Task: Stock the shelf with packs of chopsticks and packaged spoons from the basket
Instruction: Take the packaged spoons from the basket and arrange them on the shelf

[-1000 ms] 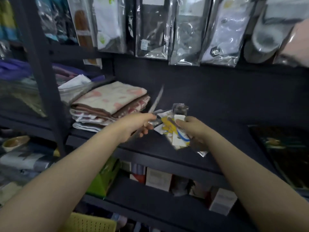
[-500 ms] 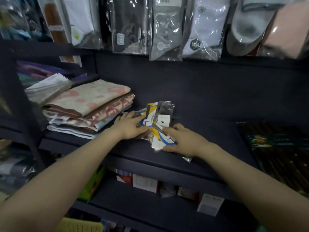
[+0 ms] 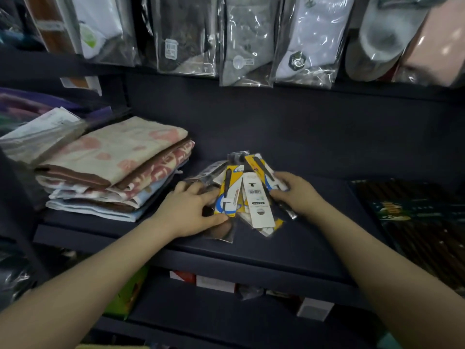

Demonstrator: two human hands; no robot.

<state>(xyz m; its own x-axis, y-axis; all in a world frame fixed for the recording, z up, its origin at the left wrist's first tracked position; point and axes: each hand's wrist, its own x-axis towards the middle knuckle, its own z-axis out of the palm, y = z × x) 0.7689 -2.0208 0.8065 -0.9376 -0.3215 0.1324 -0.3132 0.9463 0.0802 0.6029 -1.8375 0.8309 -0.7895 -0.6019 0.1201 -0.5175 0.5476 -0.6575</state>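
A small pile of packaged spoons [image 3: 247,197], in clear bags with yellow, blue and white cards, lies on the dark shelf [image 3: 289,245] in the middle of the head view. My left hand [image 3: 191,210] rests on the pile's left side, fingers and thumb around a yellow-carded pack. My right hand [image 3: 293,195] presses on the pile's right side, fingers curled over the packs. The packs overlap and fan out toward the back wall. No basket shows clearly in this view.
A stack of folded towels [image 3: 118,170] sits on the shelf to the left of the pile. Dark packs [image 3: 417,222] lie at the right. Bagged socks [image 3: 249,41] hang above. Small boxes [image 3: 214,283] stand on the lower shelf.
The packs have gone from held up in the air to lying flat on the shelf. Both hands have come down onto the pile and now bracket its sides.
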